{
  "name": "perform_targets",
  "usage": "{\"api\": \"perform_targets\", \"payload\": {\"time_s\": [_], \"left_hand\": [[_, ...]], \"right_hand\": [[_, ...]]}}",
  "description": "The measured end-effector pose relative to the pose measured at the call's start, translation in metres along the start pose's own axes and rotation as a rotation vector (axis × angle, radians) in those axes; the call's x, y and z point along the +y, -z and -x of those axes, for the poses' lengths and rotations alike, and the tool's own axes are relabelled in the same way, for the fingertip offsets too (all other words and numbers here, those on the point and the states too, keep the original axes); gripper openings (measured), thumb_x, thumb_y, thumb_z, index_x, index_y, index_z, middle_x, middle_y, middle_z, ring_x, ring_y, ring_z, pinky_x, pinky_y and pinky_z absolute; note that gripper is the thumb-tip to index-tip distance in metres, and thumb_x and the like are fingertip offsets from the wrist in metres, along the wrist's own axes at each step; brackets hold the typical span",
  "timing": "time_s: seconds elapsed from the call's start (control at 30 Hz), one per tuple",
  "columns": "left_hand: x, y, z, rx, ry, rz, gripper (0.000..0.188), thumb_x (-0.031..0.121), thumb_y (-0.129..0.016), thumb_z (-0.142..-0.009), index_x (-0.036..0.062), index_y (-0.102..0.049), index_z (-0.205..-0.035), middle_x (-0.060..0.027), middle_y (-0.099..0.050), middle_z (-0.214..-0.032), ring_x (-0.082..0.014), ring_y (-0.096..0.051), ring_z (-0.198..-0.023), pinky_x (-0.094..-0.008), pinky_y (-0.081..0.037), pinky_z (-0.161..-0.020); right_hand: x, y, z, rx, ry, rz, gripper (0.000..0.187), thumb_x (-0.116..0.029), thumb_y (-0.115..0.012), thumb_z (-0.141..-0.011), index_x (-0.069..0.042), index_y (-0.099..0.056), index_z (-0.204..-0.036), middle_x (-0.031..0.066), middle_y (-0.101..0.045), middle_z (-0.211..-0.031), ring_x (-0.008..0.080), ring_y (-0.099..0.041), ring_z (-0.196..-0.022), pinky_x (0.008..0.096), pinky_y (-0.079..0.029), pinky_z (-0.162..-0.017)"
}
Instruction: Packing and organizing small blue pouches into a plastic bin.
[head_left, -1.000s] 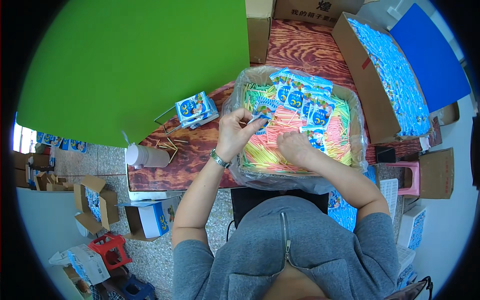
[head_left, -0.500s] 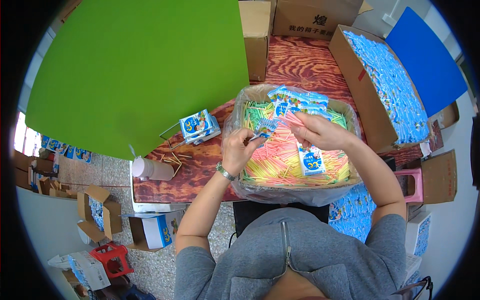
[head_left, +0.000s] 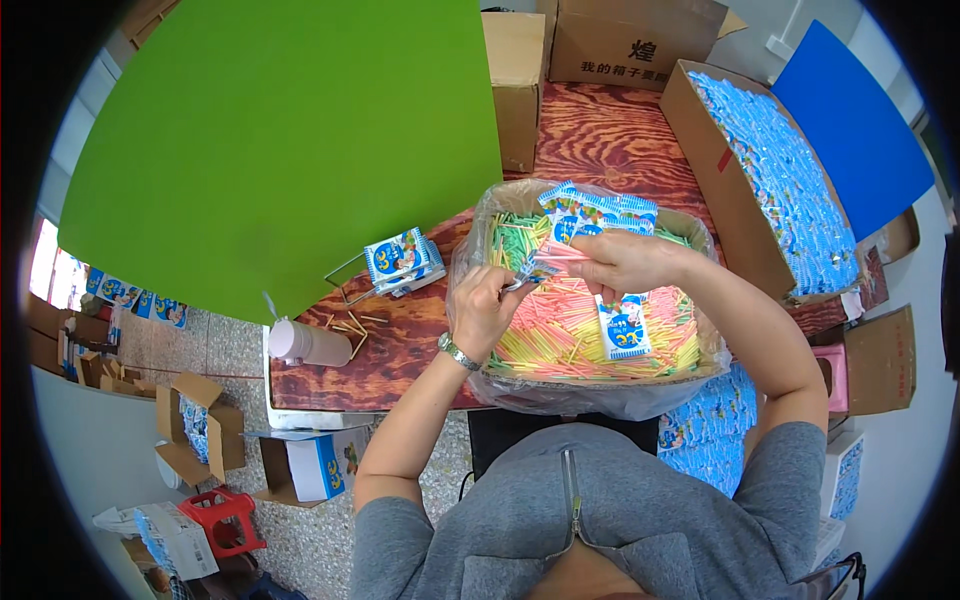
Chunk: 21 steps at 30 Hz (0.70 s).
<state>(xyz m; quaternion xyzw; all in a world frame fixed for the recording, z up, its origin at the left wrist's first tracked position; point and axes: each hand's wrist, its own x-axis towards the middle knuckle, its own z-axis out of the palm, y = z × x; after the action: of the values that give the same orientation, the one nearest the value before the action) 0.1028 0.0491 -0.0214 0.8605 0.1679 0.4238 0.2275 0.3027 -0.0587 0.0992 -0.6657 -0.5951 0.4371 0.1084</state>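
Note:
My left hand (head_left: 484, 308), wearing a wristwatch, pinches a small blue-and-white packet (head_left: 537, 270). From the right, my right hand (head_left: 630, 264) grips a bunch of thin pink sticks (head_left: 563, 256). Their ends are at the packet's near end; whether they are inside is hard to see. Both hands are over a carton with a clear plastic liner (head_left: 600, 403), holding loose pink, yellow and green sticks (head_left: 555, 325). Several printed packets (head_left: 600, 207) lie on the sticks at the far side. Another packet (head_left: 625, 335) rests upright-facing below my right hand.
A packet stack (head_left: 400, 258) sits by a wire stand (head_left: 345, 283) left of the carton. Near it are a pale bottle (head_left: 312, 343) and loose sticks (head_left: 350, 325). A green board (head_left: 290, 140) rises at left. At right stands a long box (head_left: 725, 170) full of packets.
My right hand has moved slightly down and left, bringing the pink sticks to the packet. My left hand has turned the packet toward them. The whole view has shifted a little.

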Motion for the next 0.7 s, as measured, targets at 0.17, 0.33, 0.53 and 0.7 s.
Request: {"api": "perform_targets", "payload": {"time_s": [0.17, 0.33, 0.53, 0.7], "left_hand": [[-0.002, -0.001, 0.003, -0.006, 0.016, -0.02, 0.024, 0.013, -0.081, -0.071, 0.0034, -0.059, -0.074, -0.0098, -0.057, -0.067, -0.0281, -0.057, -0.063, -0.0382, -0.044, -0.056], [-0.004, -0.001, 0.005, -0.011, -0.023, -0.06, 0.021, 0.01, -0.08, -0.071, 0.0037, -0.06, -0.075, -0.0099, -0.058, -0.069, -0.0293, -0.057, -0.065, -0.0388, -0.045, -0.056], [0.002, -0.001, 0.001, -0.029, -0.134, -0.055, 0.016, 0.008, -0.078, -0.072, 0.0051, -0.064, -0.08, -0.0096, -0.061, -0.072, -0.0288, -0.059, -0.067, -0.0385, -0.046, -0.058], [0.001, -0.005, -0.003, -0.068, -0.071, 0.092, 0.02, 0.01, -0.078, -0.074, 0.0055, -0.069, -0.091, -0.0102, -0.063, -0.075, -0.0274, -0.061, -0.068, -0.0357, -0.048, -0.059]], "right_hand": [[-0.003, 0.001, -0.002, -0.008, -0.006, 0.205, 0.038, -0.036, -0.041, -0.102, 0.0, -0.052, -0.1, 0.0153, -0.066, -0.076, 0.0246, -0.069, -0.073, 0.0407, -0.052, -0.068], [-0.014, 0.006, -0.001, -0.095, -0.065, 0.236, 0.038, -0.035, -0.044, -0.1, 0.001, -0.055, -0.1, 0.0177, -0.067, -0.078, 0.0315, -0.068, -0.079, 0.0458, -0.05, -0.075], [-0.022, 0.009, -0.008, -0.165, -0.017, 0.576, 0.04, -0.036, -0.052, -0.095, 0.003, -0.057, -0.103, 0.0208, -0.067, -0.083, 0.036, -0.066, -0.087, 0.0477, -0.05, -0.079], [-0.021, 0.014, -0.004, 0.282, 0.29, 0.575, 0.052, -0.03, -0.067, -0.087, -0.003, -0.05, -0.128, 0.0232, -0.064, -0.1, 0.0392, -0.063, -0.096, 0.0457, -0.051, -0.086]]}}
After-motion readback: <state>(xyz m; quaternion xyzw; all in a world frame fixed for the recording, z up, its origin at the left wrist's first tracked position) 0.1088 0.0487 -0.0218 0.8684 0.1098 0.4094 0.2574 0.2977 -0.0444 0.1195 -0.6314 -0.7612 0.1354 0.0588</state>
